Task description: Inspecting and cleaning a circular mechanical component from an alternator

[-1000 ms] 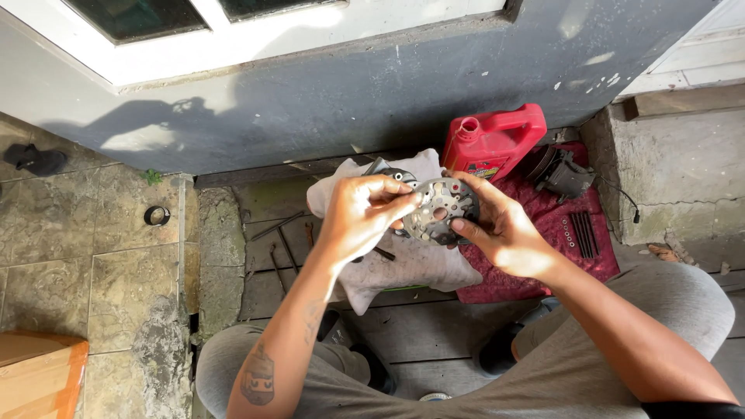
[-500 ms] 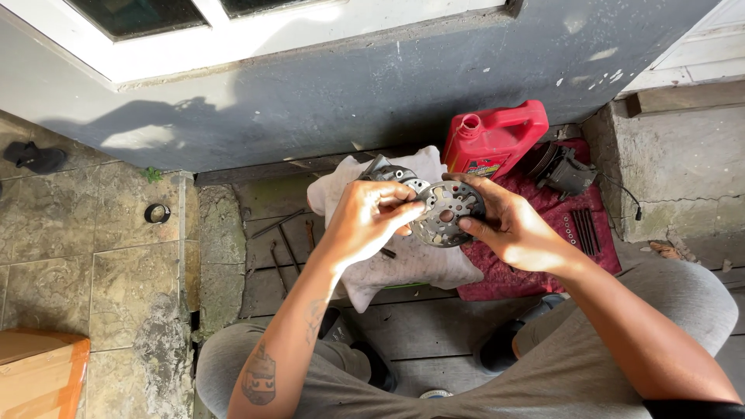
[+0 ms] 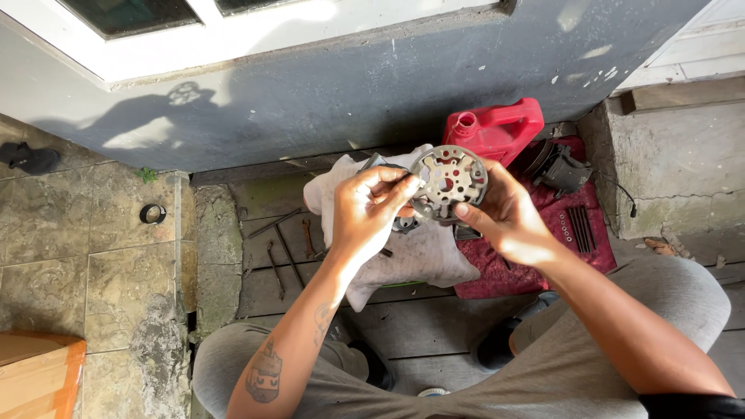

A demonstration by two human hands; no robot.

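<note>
A round grey metal plate with several holes (image 3: 450,177) is held up between both hands above a dirty white cloth (image 3: 423,252). My left hand (image 3: 366,211) pinches the plate's left rim with fingers and thumb. My right hand (image 3: 508,219) grips its right and lower side, thumb under the plate. A darker metal part hangs behind the plate, mostly hidden by my fingers.
A red plastic jug (image 3: 497,128) stands behind the plate. A dark red cloth (image 3: 574,233) at right carries a black mechanical part (image 3: 560,171) and long bolts (image 3: 580,227). Wrenches (image 3: 281,252) lie on the wooden boards. A black ring (image 3: 153,213) rests on the tiles. An orange box (image 3: 35,376) sits bottom left.
Both hands have lifted the plate slightly and turned it so its holed face shows more fully; my left fingers shifted onto its left rim.
</note>
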